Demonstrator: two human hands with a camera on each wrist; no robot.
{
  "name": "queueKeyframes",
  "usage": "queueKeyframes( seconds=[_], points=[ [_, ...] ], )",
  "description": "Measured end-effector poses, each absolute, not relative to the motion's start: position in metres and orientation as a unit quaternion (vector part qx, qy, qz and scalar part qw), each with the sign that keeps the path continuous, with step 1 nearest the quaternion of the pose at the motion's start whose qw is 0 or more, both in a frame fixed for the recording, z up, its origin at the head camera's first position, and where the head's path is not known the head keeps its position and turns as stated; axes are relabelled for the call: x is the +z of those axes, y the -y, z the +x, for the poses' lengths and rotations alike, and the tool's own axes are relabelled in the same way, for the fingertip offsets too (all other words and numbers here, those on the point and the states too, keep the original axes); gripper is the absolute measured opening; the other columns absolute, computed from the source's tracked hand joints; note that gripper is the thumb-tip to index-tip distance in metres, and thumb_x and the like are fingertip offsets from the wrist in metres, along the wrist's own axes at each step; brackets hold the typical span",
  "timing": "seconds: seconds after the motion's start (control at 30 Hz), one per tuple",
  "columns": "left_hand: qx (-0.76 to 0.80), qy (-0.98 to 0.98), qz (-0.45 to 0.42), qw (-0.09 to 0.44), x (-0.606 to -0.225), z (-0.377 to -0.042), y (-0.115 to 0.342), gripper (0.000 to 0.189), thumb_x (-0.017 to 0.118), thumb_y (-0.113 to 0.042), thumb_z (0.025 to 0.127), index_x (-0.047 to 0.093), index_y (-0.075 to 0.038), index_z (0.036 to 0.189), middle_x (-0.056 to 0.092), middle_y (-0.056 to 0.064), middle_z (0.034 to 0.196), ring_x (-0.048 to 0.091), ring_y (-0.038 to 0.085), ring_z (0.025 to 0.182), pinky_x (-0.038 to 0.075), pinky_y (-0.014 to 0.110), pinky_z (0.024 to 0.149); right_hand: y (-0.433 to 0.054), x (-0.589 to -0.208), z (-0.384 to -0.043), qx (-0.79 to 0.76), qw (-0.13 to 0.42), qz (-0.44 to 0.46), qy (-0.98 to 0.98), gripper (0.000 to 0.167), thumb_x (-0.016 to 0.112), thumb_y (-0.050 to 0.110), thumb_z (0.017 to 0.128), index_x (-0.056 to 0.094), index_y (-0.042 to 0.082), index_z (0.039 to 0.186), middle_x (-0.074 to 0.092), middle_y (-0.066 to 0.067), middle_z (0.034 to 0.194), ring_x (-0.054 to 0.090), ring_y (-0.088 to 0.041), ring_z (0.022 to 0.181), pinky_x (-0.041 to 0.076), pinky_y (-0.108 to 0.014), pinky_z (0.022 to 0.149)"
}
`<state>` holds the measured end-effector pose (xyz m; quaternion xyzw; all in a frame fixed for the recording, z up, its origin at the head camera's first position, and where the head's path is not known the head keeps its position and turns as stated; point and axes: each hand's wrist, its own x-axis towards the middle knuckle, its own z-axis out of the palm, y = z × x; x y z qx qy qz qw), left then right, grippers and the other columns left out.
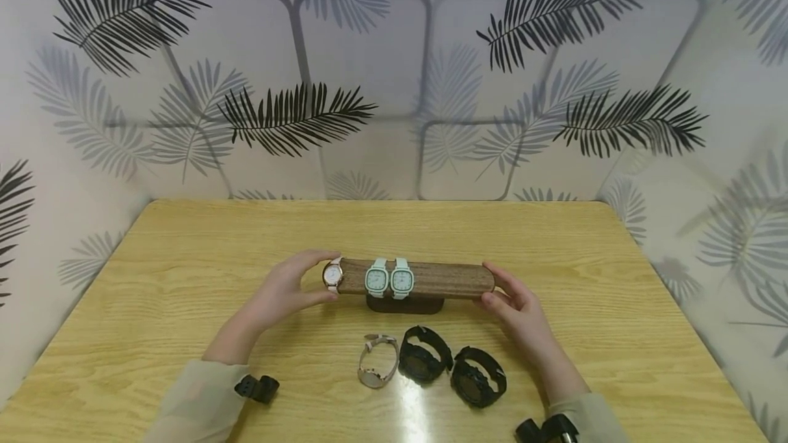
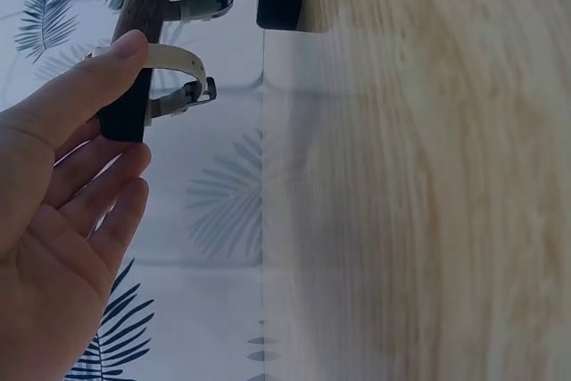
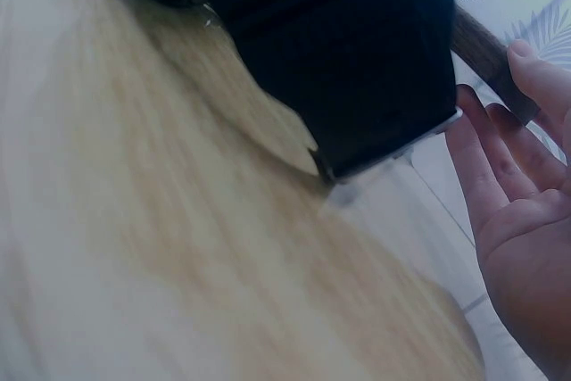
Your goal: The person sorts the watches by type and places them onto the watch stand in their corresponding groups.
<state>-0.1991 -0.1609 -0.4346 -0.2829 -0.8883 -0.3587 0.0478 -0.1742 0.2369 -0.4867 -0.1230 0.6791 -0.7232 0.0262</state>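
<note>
The wooden watch bar spans the gap between the two hands, above its dark base. The left hand is partly closed, thumb on the near side and fingers on the far side, gripping the bar's end where the rose-gold watch sits. The right hand pinches the bare opposite end between thumb and fingers, the rest of the palm clear of the wood.

The watch beside the left hand seems most at risk: its cream strap loops slackly under the bar, right by the end, so a thumb dragging outward could pull it off. A mint-green square-faced watch and its twin sit farther in, nearer the left hand than the right, so that side likely carries more weight; uneven pressure from the hands could tip or twist the bar on its base.

On the table between the forearms lie a loose pale-strapped watch, a black watch and a second black watch; a low sweep of the right forearm could knock the last. A dark shape blocks much of the right wrist view, so how firm that pinch is remains hard to judge.
</note>
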Motion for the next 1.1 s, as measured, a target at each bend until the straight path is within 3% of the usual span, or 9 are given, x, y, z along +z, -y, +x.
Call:
queueKeyframes(
  seconds=[0.3, 0.5, 1.1],
  points=[
    [-0.328, 0.881, -0.326, 0.101, -0.435, -0.2, 0.148, 0.064, 0.085, -0.009, 0.07, 0.057, -0.005, 0.128, 0.06, 0.011, 0.124, 0.055, 0.028, 0.114, 0.048, 0.043, 0.096, -0.237, -0.485, -0.174, -0.723, 0.025, -0.123, -0.68, 0.053, 0.057, 0.001, 0.095, 0.038, 0.002, 0.145, 0.042, -0.017, 0.142, 0.062, -0.021, 0.108, 0.051, -0.037, 0.092],
    [-0.319, 0.883, -0.333, 0.088, -0.432, -0.201, 0.141, 0.062, 0.085, -0.011, 0.072, 0.057, -0.005, 0.128, 0.059, 0.011, 0.127, 0.052, 0.028, 0.118, 0.043, 0.042, 0.102, -0.237, -0.486, -0.174, -0.725, 0.026, -0.124, -0.677, 0.053, 0.057, 0.0, 0.095, 0.038, 0.002, 0.144, 0.043, -0.016, 0.142, 0.062, -0.022, 0.107, 0.051, -0.038, 0.092],
    [-0.318, 0.889, -0.323, 0.068, -0.431, -0.2, 0.132, 0.068, 0.084, -0.013, 0.073, 0.052, -0.004, 0.132, 0.057, 0.01, 0.126, 0.052, 0.027, 0.117, 0.044, 0.042, 0.101, -0.236, -0.487, -0.174, -0.724, 0.023, -0.123, -0.678, 0.054, 0.057, 0.0, 0.094, 0.038, 0.002, 0.144, 0.043, -0.016, 0.142, 0.061, -0.02, 0.109, 0.051, -0.038, 0.092]
  ],
)
